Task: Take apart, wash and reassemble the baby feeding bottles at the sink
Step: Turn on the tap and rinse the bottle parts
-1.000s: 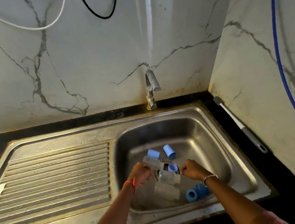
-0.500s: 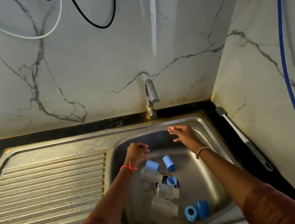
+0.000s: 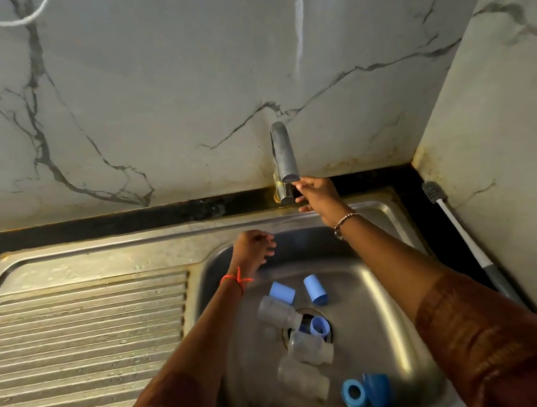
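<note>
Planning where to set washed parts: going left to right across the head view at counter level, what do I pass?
Ribbed draining board → left hand → tap → right hand → right rim of the sink → bottle brush lying by the right wall.

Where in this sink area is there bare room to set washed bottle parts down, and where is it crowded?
The ribbed drainboard left of the basin is bare. So is the basin floor right of the drain. Crowded: the middle and front, where clear bottles and blue caps lie. The right hand is at the tap.
</note>
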